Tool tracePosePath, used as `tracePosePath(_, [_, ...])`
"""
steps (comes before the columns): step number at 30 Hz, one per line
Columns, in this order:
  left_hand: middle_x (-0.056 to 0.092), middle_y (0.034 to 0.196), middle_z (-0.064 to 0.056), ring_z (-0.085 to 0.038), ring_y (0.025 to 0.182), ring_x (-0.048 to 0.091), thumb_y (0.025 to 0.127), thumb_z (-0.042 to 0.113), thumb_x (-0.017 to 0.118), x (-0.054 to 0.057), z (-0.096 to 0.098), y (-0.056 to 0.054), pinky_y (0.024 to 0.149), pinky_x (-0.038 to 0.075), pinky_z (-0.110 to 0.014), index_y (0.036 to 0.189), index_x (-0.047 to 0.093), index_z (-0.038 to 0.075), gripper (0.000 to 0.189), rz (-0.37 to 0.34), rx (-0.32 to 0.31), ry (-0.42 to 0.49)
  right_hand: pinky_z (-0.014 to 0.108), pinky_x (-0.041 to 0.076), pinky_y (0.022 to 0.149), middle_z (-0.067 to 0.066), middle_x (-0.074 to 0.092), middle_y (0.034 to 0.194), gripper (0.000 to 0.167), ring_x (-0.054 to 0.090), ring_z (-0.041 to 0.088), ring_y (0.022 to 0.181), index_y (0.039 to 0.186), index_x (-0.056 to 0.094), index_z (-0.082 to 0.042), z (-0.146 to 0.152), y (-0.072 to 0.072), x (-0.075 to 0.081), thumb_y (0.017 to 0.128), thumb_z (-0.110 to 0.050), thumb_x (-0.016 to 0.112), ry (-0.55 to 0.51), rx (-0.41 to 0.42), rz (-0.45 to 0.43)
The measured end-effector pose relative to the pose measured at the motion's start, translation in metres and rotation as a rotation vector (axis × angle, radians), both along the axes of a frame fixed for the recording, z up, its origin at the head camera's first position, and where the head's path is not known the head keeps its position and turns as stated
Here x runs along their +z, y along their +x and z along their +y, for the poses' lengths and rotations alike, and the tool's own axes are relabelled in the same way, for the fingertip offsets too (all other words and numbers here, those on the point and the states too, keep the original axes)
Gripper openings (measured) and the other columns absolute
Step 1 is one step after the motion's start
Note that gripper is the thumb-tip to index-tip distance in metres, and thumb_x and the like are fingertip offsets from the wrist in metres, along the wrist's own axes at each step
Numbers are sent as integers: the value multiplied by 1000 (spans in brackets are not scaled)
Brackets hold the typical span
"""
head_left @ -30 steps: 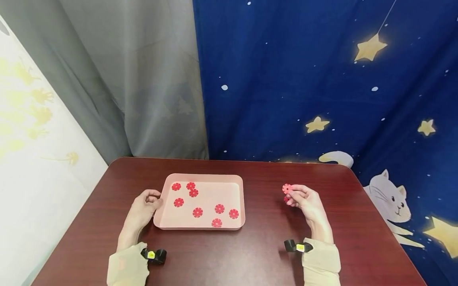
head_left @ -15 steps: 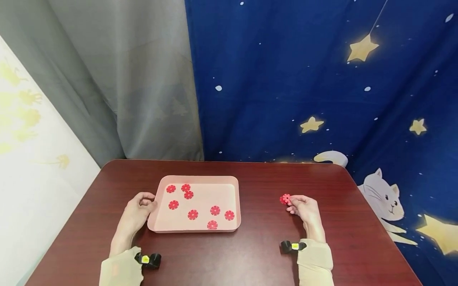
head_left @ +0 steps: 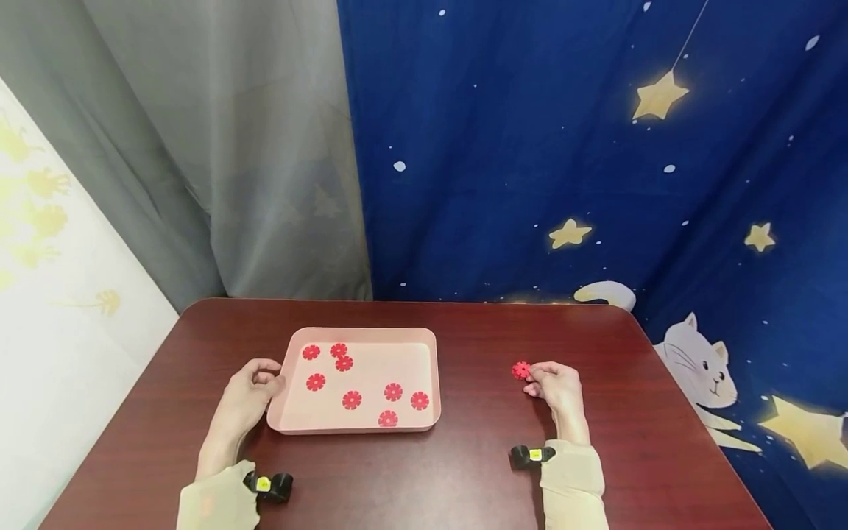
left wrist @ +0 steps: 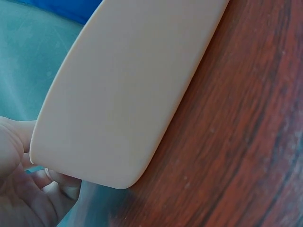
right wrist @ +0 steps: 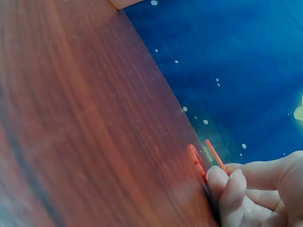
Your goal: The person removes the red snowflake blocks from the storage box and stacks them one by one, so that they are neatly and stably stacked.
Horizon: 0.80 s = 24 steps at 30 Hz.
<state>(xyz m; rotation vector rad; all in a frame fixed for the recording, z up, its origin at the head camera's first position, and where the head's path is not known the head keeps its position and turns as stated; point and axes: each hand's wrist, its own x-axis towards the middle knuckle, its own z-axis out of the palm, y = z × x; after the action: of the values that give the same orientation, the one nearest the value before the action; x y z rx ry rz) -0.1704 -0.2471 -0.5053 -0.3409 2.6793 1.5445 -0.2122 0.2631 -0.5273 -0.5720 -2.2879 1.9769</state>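
In the head view, my right hand [head_left: 559, 386] pinches a red notched plastic disc [right wrist: 217, 156] between thumb and fingertips. Just under it, a second red disc [right wrist: 197, 163] lies on the table; from above the two overlap. Left of centre stands a shallow pink tray [head_left: 397, 361], with several red notched discs [head_left: 352, 400] spread over its floor. Two of those touch near its back left. My left hand [head_left: 245, 401] holds the tray's left side, its thumb and curled fingers at the wall. The left wrist view shows the tray's outer wall [left wrist: 113, 94] close up.
Dark red-brown wood makes up the tabletop [head_left: 477, 486]. A grey curtain [head_left: 285, 162] and a blue star-patterned curtain [head_left: 477, 184] hang behind its far edge. Each wrist wears a small black camera [head_left: 526, 457].
My right hand has lowered the pinched disc toward the one on the table, so they overlap from above. My left hand stays at the tray. The head view has shifted slightly right.
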Motion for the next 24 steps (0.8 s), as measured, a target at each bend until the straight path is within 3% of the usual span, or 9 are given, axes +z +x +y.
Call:
tracePosePath(7, [56,94,-12,-22,80,54,97,18,59,1,-1,-1,65,45,-29,125,51,2,33,2,-2,-24,24,53,52,13,67,76,14,64,14,51,100,65,12,-6,-2,3,92,2,60,93,-37,-30])
tracePosePath(16, [56,93,-11,-20,78,53,97,18,59,0,-1,-1,65,44,-29,125,51,3,33,6,-6,-35,23,52,52,13,69,76,13,64,13,51,102,64,11,-5,-2,2,93,2,60,70,-42,3])
tracePosePath(24, [56,95,-11,-22,81,54,97,19,59,1,-1,-1,67,44,-30,125,51,3,33,-4,-3,-43,24,52,52,15,69,78,11,64,14,51,99,65,9,-6,-1,5,91,2,61,119,-62,-3])
